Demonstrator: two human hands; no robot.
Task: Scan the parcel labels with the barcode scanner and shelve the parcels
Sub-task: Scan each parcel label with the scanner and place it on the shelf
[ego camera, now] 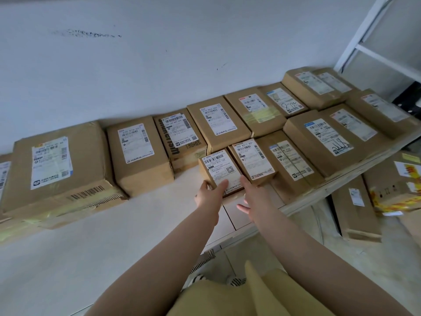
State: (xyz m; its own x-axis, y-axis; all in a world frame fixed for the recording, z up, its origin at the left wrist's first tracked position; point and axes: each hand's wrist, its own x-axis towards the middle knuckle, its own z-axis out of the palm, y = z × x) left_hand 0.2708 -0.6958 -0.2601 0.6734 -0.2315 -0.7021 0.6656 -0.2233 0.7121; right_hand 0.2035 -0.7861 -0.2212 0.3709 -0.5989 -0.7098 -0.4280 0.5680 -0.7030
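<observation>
A small cardboard parcel [217, 169] with a white barcode label lies on the white shelf [141, 215], near its front edge. My left hand [210, 195] holds its near left corner, thumb on top of the label and fingers around the side. My right hand [252, 197] reaches to the parcel's near right side with fingers straight, touching it or just short of it. A second small parcel [251, 160] lies right beside it. No barcode scanner is in view.
Several labelled cardboard parcels line the shelf along the white wall, from a large box [57, 169] at the left to a stacked group [330, 142] at the right. More boxes [355, 210] stand on the tiled floor under the shelf's right end.
</observation>
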